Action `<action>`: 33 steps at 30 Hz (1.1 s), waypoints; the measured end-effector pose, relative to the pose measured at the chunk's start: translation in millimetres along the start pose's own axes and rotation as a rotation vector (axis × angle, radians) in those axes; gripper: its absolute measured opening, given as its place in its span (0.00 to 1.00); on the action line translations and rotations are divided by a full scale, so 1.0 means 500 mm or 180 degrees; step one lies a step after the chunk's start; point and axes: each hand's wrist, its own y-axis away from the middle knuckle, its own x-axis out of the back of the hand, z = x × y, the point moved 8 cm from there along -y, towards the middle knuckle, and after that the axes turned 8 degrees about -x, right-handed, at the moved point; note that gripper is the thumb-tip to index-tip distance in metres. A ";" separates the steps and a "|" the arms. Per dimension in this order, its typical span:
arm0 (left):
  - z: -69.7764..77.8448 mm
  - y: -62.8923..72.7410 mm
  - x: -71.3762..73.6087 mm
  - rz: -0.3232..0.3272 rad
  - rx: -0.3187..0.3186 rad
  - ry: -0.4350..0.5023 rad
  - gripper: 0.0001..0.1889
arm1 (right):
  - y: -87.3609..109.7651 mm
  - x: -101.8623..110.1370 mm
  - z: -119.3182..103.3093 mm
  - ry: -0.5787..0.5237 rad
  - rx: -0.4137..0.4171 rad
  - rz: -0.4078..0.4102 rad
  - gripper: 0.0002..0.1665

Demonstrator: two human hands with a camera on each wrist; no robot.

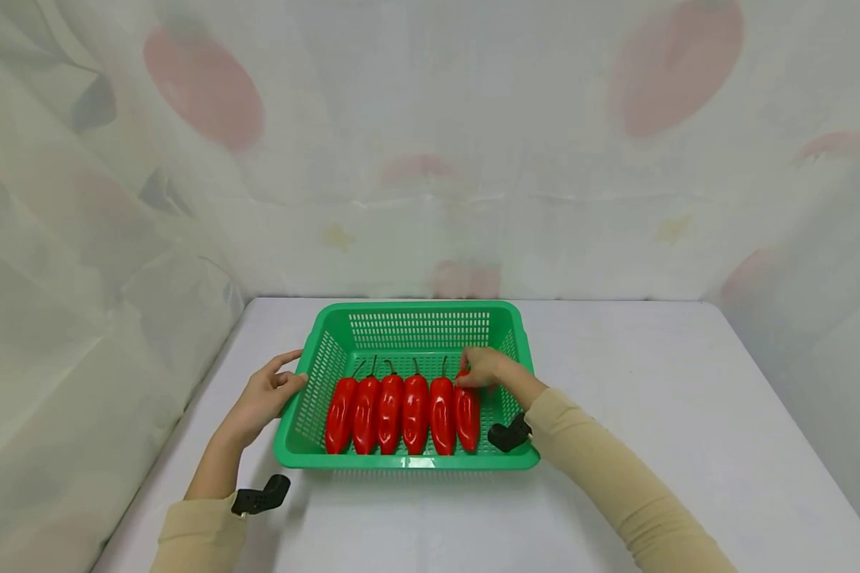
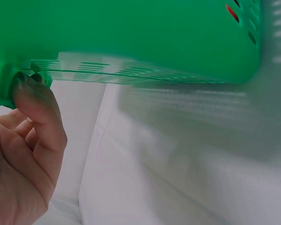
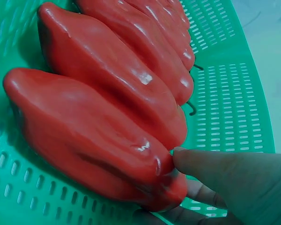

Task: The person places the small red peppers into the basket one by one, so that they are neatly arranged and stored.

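Note:
A green plastic basket (image 1: 408, 461) with slotted walls holds several glossy red peppers (image 1: 416, 406) lying side by side, most with thin dark stems pointing to the far wall. My left hand (image 1: 261, 398) grips the basket's left rim; the left wrist view shows fingers (image 2: 40, 110) curled against the rim's underside. Inside the basket, my right hand (image 1: 486, 368) pinches the rightmost red pepper (image 3: 93, 140) at its stem end. The thumb lies on the near side of that end, the other fingers partly hidden beneath it. This pepper lies close beside its neighbour.
The basket stands on a white-covered table (image 1: 652, 398), toward its far edge. Behind it hangs a pale curtain (image 1: 430, 119) with fruit prints, continuing along the left and right sides. A black wrist camera (image 1: 261, 495) sits on each wrist, the right one over the basket's near right corner.

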 end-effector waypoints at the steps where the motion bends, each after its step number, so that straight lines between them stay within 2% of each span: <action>1: 0.000 0.000 0.000 0.0000 -0.0002 -0.0004 0.32 | 0.001 -0.001 -0.001 -0.0004 0.0005 -0.0011 0.15; 20: 0.002 0.002 -0.001 0.0022 -0.0013 -0.0031 0.32 | 0.006 -0.008 -0.001 -0.0029 -0.0025 -0.0140 0.15; 24: 0.013 0.007 -0.004 0.0042 0.0000 -0.0049 0.31 | 0.008 -0.004 -0.001 -0.0098 -0.0010 -0.0104 0.17; 30: 0.051 0.020 -0.012 0.0044 -0.0013 -0.0130 0.29 | 0.015 0.011 -0.005 -0.0043 0.0120 0.0066 0.21; 33: 0.053 0.020 -0.010 0.0087 -0.0042 -0.0197 0.29 | 0.020 0.020 -0.008 -0.0037 0.0217 0.0152 0.22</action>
